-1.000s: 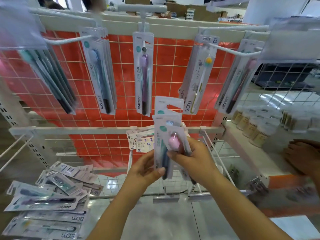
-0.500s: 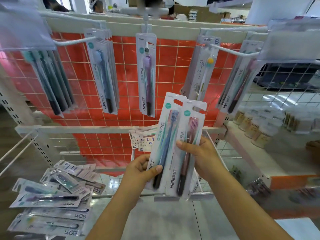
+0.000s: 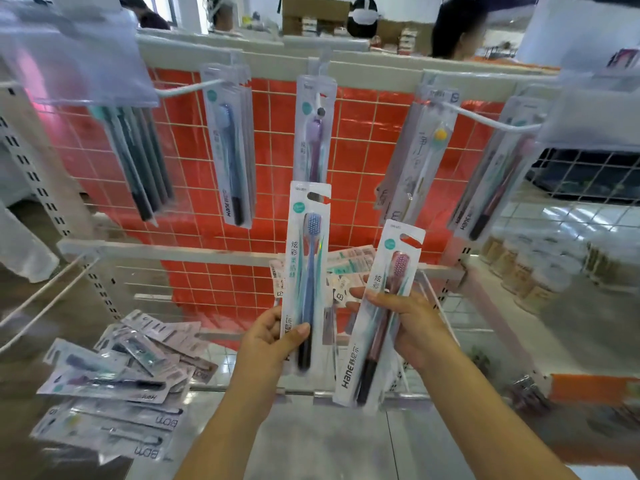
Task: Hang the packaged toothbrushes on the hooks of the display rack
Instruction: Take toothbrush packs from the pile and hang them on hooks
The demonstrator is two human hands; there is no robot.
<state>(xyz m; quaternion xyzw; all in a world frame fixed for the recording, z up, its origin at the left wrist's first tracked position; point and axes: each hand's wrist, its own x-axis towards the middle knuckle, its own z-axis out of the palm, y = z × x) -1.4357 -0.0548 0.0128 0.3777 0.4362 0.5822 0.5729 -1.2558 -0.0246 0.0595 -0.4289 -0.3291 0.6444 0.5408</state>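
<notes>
Holding blue pack upright in left hand, fingers clamped low; hang-hole at 12 o'clock, directly below centre hook. Right hand gripped pink pack, tilted toward 1 o'clock.

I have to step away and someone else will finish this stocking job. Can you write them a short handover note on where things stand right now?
Left hand grips a blue toothbrush pack, held upright below the centre hook's purple pack.
Right hand grips a pink toothbrush pack, tilted; neither is on a hook.
Done: packs already hang on the upper hooks, including the blue one and the yellow-headed one.
Left: hang both held packs, then the loose pile at lower left and the packs in the wire basket behind the hands.
</notes>
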